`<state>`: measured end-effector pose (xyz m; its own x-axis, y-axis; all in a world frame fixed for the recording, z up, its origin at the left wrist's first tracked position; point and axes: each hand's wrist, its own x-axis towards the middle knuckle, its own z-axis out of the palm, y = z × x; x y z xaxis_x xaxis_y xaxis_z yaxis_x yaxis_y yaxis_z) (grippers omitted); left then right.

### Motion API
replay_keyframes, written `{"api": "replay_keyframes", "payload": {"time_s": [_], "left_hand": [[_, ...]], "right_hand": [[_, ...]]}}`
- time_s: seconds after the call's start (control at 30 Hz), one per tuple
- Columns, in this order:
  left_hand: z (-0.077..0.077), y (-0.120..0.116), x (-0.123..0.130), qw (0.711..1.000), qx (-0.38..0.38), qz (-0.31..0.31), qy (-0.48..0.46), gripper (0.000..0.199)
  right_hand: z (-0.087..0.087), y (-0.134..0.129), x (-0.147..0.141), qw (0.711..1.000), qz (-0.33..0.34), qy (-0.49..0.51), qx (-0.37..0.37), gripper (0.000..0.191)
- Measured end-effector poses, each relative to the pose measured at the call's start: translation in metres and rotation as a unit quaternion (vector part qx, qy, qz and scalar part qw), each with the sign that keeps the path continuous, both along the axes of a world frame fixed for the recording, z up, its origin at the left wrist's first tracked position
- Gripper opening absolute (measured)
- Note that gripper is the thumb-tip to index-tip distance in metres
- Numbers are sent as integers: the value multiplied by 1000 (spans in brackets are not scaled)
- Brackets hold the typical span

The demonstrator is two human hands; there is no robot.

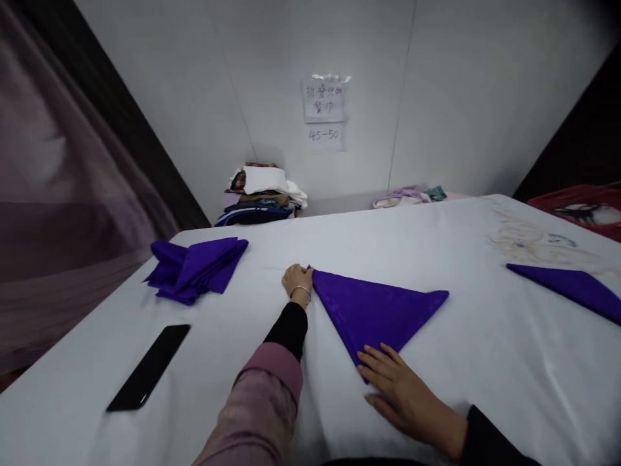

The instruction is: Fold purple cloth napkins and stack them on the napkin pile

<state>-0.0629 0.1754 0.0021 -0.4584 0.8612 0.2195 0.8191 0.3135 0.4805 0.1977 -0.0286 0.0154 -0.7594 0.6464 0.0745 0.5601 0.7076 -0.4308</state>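
A purple cloth napkin, folded into a triangle, lies on the white tablecloth in front of me. My left hand is closed at its upper left corner, with the thumb and fingers curled on the cloth tip. Over the near corner, my right hand rests flat with fingers stretched out, pressing on the fabric. To the left sits a loose heap of purple napkins. Another folded purple napkin is at the far right, partly cut off by the frame edge.
A black phone lies at the left of the white-covered table. Behind the table are a pile of clothes and a smaller cloth heap. A red basket stands at the right. Paper notes hang on the wall.
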Motion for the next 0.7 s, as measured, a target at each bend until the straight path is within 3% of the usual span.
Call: {"api": "replay_keyframes", "payload": {"time_s": [0.13, 0.23, 0.33, 0.4, 0.47, 0.5, 0.6, 0.7], "left_hand": [[11, 5, -4, 1000, -10, 2, -13, 27], [25, 9, -3, 999, -11, -6, -36, 44], [31, -10, 11, 997, 14, -65, -43, 50], [24, -41, 27, 985, 34, -164, -35, 42], [9, -80, 44, 935, 59, -349, 3, 42], [0, -98, 52, 914, 48, -401, 26, 42], [-19, -134, 65, 881, -6, -464, 96, 49], [-22, -139, 68, 875, -44, -460, 146, 56]], "right_hand": [[6, 0, -1, 1000, -9, 16, -20, 46], [7, 1, -1, 999, -17, 31, -28, 48], [7, 3, 0, 999, -12, 28, -33, 50], [8, 4, 0, 999, -7, 23, -31, 51], [7, 4, -1, 1000, -3, 21, -23, 52], [7, 4, -2, 1000, -3, 23, -17, 52], [4, 5, -1, 1000, -12, 22, -1, 60], [0, 9, 9, 1000, -24, 9, 2, 71]]}}
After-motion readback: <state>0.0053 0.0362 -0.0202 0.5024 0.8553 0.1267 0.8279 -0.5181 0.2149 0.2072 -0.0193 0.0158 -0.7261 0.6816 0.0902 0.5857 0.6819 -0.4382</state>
